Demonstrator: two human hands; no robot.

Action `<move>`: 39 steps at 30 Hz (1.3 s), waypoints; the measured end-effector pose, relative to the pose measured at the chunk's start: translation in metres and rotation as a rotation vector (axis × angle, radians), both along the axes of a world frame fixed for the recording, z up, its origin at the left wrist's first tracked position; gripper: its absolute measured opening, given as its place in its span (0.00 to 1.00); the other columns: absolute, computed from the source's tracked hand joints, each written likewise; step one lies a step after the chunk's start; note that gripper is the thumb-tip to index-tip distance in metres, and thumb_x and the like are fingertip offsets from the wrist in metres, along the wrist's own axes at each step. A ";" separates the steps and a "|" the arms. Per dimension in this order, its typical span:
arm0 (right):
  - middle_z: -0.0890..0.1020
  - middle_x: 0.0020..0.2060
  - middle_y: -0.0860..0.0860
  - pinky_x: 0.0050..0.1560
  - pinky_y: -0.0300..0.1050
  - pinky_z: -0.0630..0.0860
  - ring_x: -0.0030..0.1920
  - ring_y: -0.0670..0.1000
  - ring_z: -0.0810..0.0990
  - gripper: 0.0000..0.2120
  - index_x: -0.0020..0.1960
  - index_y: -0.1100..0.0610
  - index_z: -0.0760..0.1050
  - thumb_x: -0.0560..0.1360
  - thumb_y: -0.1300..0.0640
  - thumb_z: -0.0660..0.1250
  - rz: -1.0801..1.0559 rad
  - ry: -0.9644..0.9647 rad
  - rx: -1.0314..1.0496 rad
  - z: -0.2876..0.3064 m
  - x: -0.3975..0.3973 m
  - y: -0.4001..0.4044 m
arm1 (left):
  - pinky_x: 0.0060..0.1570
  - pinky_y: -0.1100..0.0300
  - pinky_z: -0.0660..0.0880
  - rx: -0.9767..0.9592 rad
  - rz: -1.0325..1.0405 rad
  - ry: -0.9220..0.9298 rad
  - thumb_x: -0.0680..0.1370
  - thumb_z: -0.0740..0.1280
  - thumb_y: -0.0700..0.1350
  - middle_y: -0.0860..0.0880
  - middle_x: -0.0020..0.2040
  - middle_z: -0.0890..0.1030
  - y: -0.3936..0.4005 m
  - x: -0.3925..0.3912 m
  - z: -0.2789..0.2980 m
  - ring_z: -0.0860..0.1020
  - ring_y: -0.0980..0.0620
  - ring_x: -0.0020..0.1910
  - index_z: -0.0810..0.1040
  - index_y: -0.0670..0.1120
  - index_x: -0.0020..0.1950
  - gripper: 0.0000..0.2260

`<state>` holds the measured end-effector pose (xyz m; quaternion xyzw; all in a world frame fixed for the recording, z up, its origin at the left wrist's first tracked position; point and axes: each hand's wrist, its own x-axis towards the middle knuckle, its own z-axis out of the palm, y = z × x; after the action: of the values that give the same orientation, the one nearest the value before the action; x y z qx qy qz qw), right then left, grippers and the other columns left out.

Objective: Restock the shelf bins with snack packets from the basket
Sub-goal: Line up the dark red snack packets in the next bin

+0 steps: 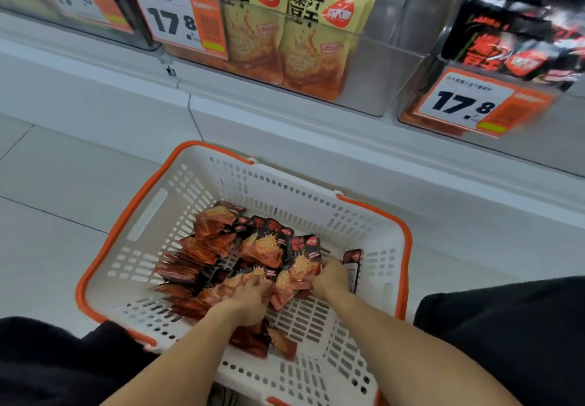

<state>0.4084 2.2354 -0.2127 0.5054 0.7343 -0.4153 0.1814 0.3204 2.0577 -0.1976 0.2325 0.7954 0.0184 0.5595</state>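
Observation:
A white basket (354,228) with an orange rim stands on the floor below me and holds several small red-and-black snack packets (262,247). Both my hands are down inside it. My left hand (250,301) curls over a cluster of packets in the middle of the pile. My right hand (329,276) grips packets at the pile's right side, next to one packet (352,266) standing on edge. Above, a clear shelf bin (392,67) holds yellow packets, and a bin (519,41) at the right holds black ones.
Orange price tags reading 17.8 (177,22) (468,105) hang on the bin fronts. The white shelf base (285,127) runs behind the basket. Pale floor tiles (47,184) lie to the left. My dark-clothed knees (506,336) flank the basket.

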 end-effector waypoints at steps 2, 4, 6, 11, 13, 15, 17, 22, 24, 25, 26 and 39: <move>0.83 0.48 0.54 0.48 0.45 0.78 0.50 0.55 0.82 0.10 0.52 0.57 0.79 0.72 0.57 0.72 0.011 -0.023 0.015 0.009 0.008 0.012 | 0.73 0.46 0.64 0.065 0.105 -0.020 0.81 0.59 0.54 0.46 0.78 0.64 0.012 0.000 -0.001 0.64 0.43 0.76 0.67 0.54 0.75 0.22; 0.82 0.43 0.54 0.43 0.45 0.76 0.47 0.56 0.82 0.08 0.48 0.59 0.78 0.73 0.55 0.71 0.042 -0.009 0.031 0.027 0.012 0.020 | 0.52 0.54 0.77 0.143 0.243 0.019 0.80 0.60 0.53 0.44 0.61 0.80 0.027 0.002 0.007 0.79 0.46 0.55 0.76 0.48 0.60 0.14; 0.83 0.42 0.56 0.41 0.47 0.76 0.46 0.57 0.83 0.08 0.47 0.61 0.80 0.73 0.56 0.70 0.084 0.015 0.018 0.046 0.012 0.026 | 0.33 0.58 0.70 0.250 0.303 0.128 0.80 0.62 0.49 0.44 0.43 0.81 0.042 0.003 0.020 0.77 0.47 0.38 0.74 0.44 0.45 0.09; 0.83 0.41 0.61 0.47 0.61 0.82 0.48 0.62 0.84 0.03 0.42 0.62 0.78 0.68 0.63 0.69 0.198 0.133 -0.119 0.105 0.010 0.052 | 0.29 0.58 0.73 0.475 0.579 0.016 0.78 0.70 0.51 0.49 0.27 0.77 0.086 0.007 0.066 0.76 0.51 0.27 0.73 0.43 0.36 0.16; 0.82 0.41 0.62 0.47 0.58 0.82 0.47 0.56 0.84 0.07 0.42 0.59 0.76 0.65 0.61 0.71 0.217 0.194 -0.126 0.137 0.014 0.062 | 0.39 0.55 0.82 0.586 0.756 -0.093 0.77 0.73 0.50 0.46 0.34 0.84 0.100 0.007 0.086 0.84 0.47 0.34 0.78 0.40 0.46 0.12; 0.83 0.40 0.58 0.44 0.55 0.82 0.41 0.52 0.82 0.17 0.45 0.61 0.78 0.59 0.55 0.74 0.241 0.252 -0.120 0.174 0.022 0.073 | 0.40 0.55 0.83 0.711 0.855 -0.090 0.76 0.74 0.46 0.44 0.43 0.86 0.110 0.011 0.107 0.85 0.48 0.38 0.78 0.42 0.56 0.12; 0.85 0.42 0.54 0.44 0.48 0.81 0.44 0.51 0.85 0.17 0.49 0.58 0.81 0.62 0.55 0.78 0.302 0.305 -0.125 0.210 0.030 0.088 | 0.41 0.55 0.82 0.849 0.838 -0.031 0.77 0.73 0.44 0.46 0.45 0.85 0.118 0.015 0.129 0.84 0.51 0.38 0.77 0.45 0.57 0.11; 0.84 0.50 0.49 0.51 0.51 0.82 0.46 0.53 0.85 0.13 0.53 0.51 0.79 0.71 0.52 0.78 0.300 0.515 0.042 0.295 0.042 0.131 | 0.44 0.52 0.81 1.116 0.772 0.065 0.75 0.74 0.39 0.43 0.41 0.85 0.133 0.018 0.186 0.83 0.46 0.41 0.83 0.45 0.49 0.04; 0.83 0.48 0.52 0.47 0.52 0.83 0.43 0.60 0.84 0.11 0.52 0.54 0.78 0.73 0.58 0.76 0.298 0.633 0.101 0.317 0.040 0.138 | 0.40 0.59 0.79 1.198 0.770 0.144 0.74 0.74 0.37 0.45 0.39 0.85 0.140 0.019 0.213 0.82 0.50 0.38 0.84 0.46 0.45 0.04; 0.82 0.47 0.52 0.45 0.49 0.83 0.42 0.60 0.84 0.09 0.51 0.54 0.78 0.73 0.60 0.76 0.327 0.690 0.148 0.327 0.038 0.140 | 0.39 0.63 0.78 1.247 0.776 0.182 0.74 0.75 0.37 0.47 0.38 0.85 0.142 0.018 0.227 0.82 0.54 0.36 0.84 0.47 0.44 0.06; 0.82 0.46 0.50 0.46 0.44 0.81 0.43 0.56 0.84 0.08 0.49 0.53 0.78 0.74 0.61 0.75 0.370 0.745 0.212 0.337 0.038 0.141 | 0.39 0.66 0.76 1.292 0.776 0.228 0.74 0.75 0.37 0.50 0.37 0.85 0.144 0.017 0.242 0.81 0.57 0.36 0.83 0.49 0.42 0.07; 0.78 0.42 0.40 0.42 0.33 0.73 0.39 0.38 0.79 0.12 0.50 0.43 0.70 0.77 0.60 0.69 -0.088 1.293 1.022 0.393 0.071 0.231 | 0.70 0.60 0.58 1.315 0.147 0.981 0.75 0.74 0.50 0.42 0.71 0.71 0.222 -0.020 0.315 0.67 0.45 0.70 0.57 0.39 0.79 0.39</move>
<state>0.4796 2.4668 0.1805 0.2151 0.7716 -0.2458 -0.5459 0.3005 2.2800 0.1175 0.4416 0.7893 0.4134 -0.1050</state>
